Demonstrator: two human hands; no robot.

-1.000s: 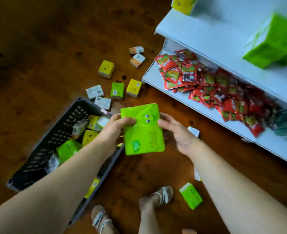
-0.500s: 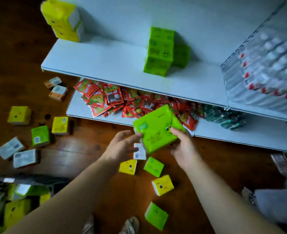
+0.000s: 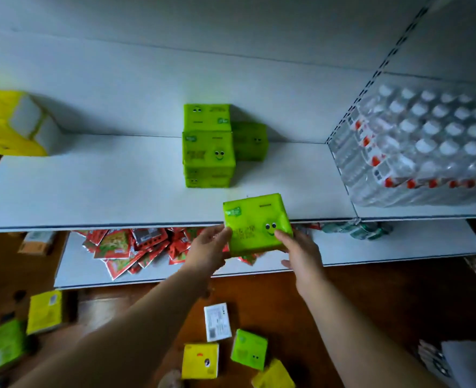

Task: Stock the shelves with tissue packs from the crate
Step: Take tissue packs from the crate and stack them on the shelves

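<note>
- Lime-green plastic-wrapped tissue pack with a smiley face (image 3: 255,222) is held between both hands. It has risen from beside the lower shelf to the front lip of the white middle shelf (image 3: 91,186).
- I see the left hand (image 3: 207,247) pinching its left edge and the right hand (image 3: 301,253) gripping its right corner, thumb on the face.
- Further back stands a stack of matching green packs (image 3: 209,152); I judge setting down comes next.
- The crate has left my view; small loose yellow and green packs (image 3: 200,361) lie on the floor.
</note>
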